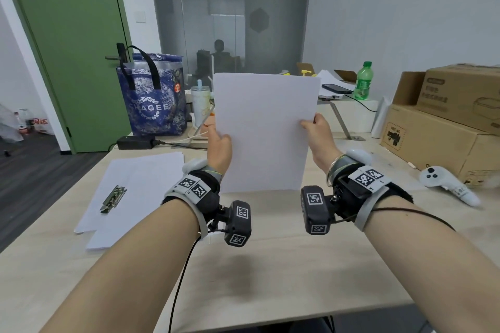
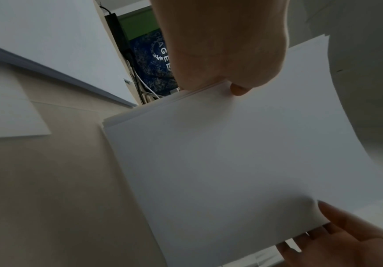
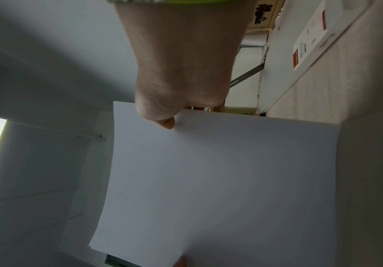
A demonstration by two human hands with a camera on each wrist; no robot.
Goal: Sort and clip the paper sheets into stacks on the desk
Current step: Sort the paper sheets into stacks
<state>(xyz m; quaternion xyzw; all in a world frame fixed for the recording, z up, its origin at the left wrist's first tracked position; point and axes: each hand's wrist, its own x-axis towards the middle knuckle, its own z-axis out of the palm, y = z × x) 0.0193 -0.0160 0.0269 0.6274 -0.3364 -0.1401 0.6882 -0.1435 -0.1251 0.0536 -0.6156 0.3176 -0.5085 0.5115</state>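
Observation:
A thin stack of white paper sheets (image 1: 263, 130) stands upright on its bottom edge above the light wooden desk (image 1: 270, 273), held by both hands. My left hand (image 1: 220, 147) pinches its left edge, thumb in front; the left wrist view shows the layered sheets (image 2: 231, 153) under that thumb. My right hand (image 1: 319, 138) pinches the right edge, and the paper (image 3: 220, 180) fills the right wrist view. On the desk to the left lie more white sheets (image 1: 135, 192) in overlapping piles, with a patterned metal clip (image 1: 113, 199) resting on them.
A blue tote bag (image 1: 153, 100), a tumbler (image 1: 200, 105) and a black power adapter (image 1: 135, 142) stand at the back left. Cardboard boxes (image 1: 443, 127) and a white controller (image 1: 446, 185) sit at the right. A green bottle (image 1: 362, 81) and a phone (image 1: 336, 88) lie behind.

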